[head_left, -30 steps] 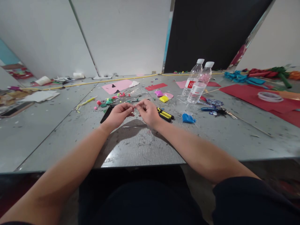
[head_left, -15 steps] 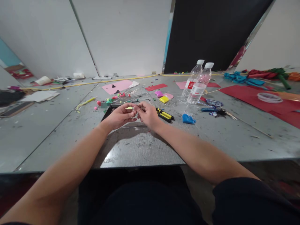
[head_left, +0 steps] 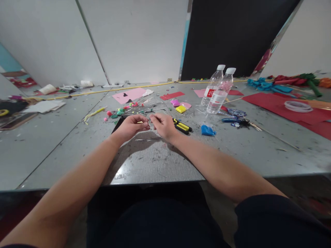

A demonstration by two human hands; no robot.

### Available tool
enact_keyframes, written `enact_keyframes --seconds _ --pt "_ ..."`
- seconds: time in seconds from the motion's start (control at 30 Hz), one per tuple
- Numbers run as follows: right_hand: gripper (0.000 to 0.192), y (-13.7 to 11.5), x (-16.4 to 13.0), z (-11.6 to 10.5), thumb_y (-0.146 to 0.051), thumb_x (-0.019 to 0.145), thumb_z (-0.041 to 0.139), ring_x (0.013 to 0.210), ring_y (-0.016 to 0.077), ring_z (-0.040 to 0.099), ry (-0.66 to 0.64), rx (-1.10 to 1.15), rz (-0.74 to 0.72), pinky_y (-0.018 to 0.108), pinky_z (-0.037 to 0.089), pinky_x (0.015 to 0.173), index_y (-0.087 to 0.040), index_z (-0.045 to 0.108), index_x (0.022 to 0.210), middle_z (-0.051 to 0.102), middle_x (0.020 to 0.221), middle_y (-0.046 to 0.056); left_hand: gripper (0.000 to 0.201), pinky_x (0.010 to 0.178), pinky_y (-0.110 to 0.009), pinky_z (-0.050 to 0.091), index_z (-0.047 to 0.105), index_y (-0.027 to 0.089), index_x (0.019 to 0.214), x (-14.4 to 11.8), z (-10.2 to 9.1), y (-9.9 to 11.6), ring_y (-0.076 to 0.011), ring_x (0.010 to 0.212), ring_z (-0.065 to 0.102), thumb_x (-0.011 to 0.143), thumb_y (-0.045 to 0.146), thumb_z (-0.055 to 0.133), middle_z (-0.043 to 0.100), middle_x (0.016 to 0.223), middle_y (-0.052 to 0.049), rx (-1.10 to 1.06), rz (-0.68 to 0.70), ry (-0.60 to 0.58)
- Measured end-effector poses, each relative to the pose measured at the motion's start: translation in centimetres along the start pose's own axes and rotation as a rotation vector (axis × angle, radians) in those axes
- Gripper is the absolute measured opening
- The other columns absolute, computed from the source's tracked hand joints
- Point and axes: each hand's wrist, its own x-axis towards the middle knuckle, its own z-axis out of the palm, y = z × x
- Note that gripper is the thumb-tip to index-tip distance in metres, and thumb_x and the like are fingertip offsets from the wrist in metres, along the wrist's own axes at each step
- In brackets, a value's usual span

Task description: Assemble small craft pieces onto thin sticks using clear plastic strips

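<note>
My left hand (head_left: 132, 127) and my right hand (head_left: 163, 126) are raised over the table's near middle, with a narrow gap between their fingertips. The left thumb and fingers are pinched together; whatever they hold is too small to make out. My right hand is curled with thumb against forefinger, its contents hidden. A dark flat thing (head_left: 118, 121) lies partly behind the left hand. Just right of my right hand rests a yellow-and-black utility knife (head_left: 182, 126). A thin clear strip (head_left: 148, 139) lies below the hands.
A blue clay packet (head_left: 208, 130), a yellow packet (head_left: 181, 109) and a pink one (head_left: 175, 103) lie beyond and to the right. Two plastic bottles (head_left: 217, 100) stand at the back right. Pliers (head_left: 230, 120), red sheets (head_left: 274, 106) and small coloured clay pieces (head_left: 120, 111) are scattered around.
My hands, whose fingertips were together, have come slightly apart. The yellowish bit seen between them is now mostly hidden.
</note>
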Motion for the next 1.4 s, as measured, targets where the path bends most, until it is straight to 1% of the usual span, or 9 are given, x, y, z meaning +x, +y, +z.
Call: enact_keyframes --seconds 0.2,0.37,0.5,0.67,0.8,0.93,1.07,1.23,1.4 --pt "0.046 0.2 0.1 0.1 -0.055 0.097 0.046 0.057 0.0122 0.044 -0.006 -0.076 -0.028 0.026 0.035 0.057 -0.022 0.049 0.066 0.047 0.055 -0.002 0.035 0.078 -0.032 0.06 0.074 0.014 0.079 -0.2 0.7 0.4 -0.0131 0.067 0.069 0.055 0.029 0.095 0.073 0.074 -0.003 0.087 0.025 0.099" --pt "0.047 0.2 0.1 -0.1 -0.057 0.097 0.047 0.055 0.0119 0.045 -0.034 -0.064 -0.013 0.026 0.036 0.057 -0.021 0.05 0.066 0.049 0.054 -0.002 0.036 0.078 -0.032 0.059 0.074 0.014 0.077 -0.4 1.1 0.6 -0.0121 0.066 0.068 0.054 0.03 0.096 0.072 0.073 -0.002 0.1 0.021 0.136" --pt "0.048 0.0 0.1 -0.1 -0.061 0.096 0.05 0.051 0.0111 0.048 -0.033 0.031 0.078 0.025 0.04 0.056 -0.021 0.055 0.07 0.052 0.053 -0.003 0.034 0.079 -0.032 0.059 0.071 0.015 0.075 -0.5 1.4 0.7 -0.0118 0.068 0.067 0.054 0.025 0.096 0.069 0.071 0.0 -0.016 -0.013 0.086" --pt "0.05 0.0 0.2 0.3 -0.066 0.092 0.055 0.048 0.0096 0.049 -0.012 0.163 0.192 0.023 0.04 0.052 -0.02 0.058 0.072 0.051 0.051 -0.005 0.029 0.083 -0.028 0.058 0.072 0.016 0.08 -0.7 1.6 0.6 -0.0109 0.076 0.068 0.06 0.021 0.093 0.07 0.078 0.0 -0.163 -0.034 -0.014" --pt "0.05 -0.1 0.3 0.5 -0.067 0.09 0.057 0.046 0.0086 0.047 -0.012 0.233 0.235 0.022 0.038 0.048 -0.02 0.06 0.075 0.05 0.05 -0.005 0.022 0.086 -0.03 0.058 0.072 0.017 0.084 -0.8 1.5 0.6 -0.0113 0.077 0.068 0.07 0.019 0.088 0.067 0.076 0.001 -0.19 -0.065 -0.075" --pt "0.049 -0.4 0.3 0.5 -0.068 0.089 0.058 0.045 0.0083 0.046 -0.016 0.294 0.273 0.021 0.037 0.045 -0.02 0.062 0.079 0.05 0.05 -0.006 0.021 0.084 -0.03 0.057 0.072 0.018 0.089 -0.9 1.5 0.6 -0.0123 0.081 0.068 0.073 0.016 0.085 0.069 0.085 -0.001 -0.201 -0.065 -0.105" --pt "0.048 -0.4 0.3 0.6 -0.067 0.09 0.058 0.045 0.0082 0.048 -0.033 0.299 0.279 0.021 0.037 0.045 -0.02 0.062 0.079 0.051 0.052 -0.006 0.021 0.088 -0.031 0.056 0.072 0.018 0.088 -1.0 1.8 0.7 -0.0133 0.085 0.068 0.072 0.017 0.086 0.07 0.089 -0.002 -0.189 -0.021 -0.108" --pt "0.048 -0.2 0.2 0.6 -0.063 0.092 0.057 0.046 0.0086 0.048 0.003 0.24 0.25 0.021 0.037 0.047 -0.02 0.056 0.07 0.05 0.049 -0.005 0.022 0.084 -0.029 0.055 0.071 0.017 0.084 -0.8 1.7 0.5 -0.0125 0.079 0.067 0.07 0.019 0.088 0.067 0.08 0.0 -0.174 -0.001 -0.09" --pt "0.051 -0.2 0.0 0.5 -0.065 0.093 0.055 0.047 0.0087 0.049 0.008 0.206 0.223 0.021 0.037 0.047 -0.021 0.054 0.069 0.05 0.049 -0.005 0.024 0.082 -0.028 0.055 0.071 0.016 0.078 -0.4 1.5 0.0 -0.0103 0.073 0.065 0.065 0.02 0.091 0.066 0.076 0.001 -0.142 -0.01 -0.019"
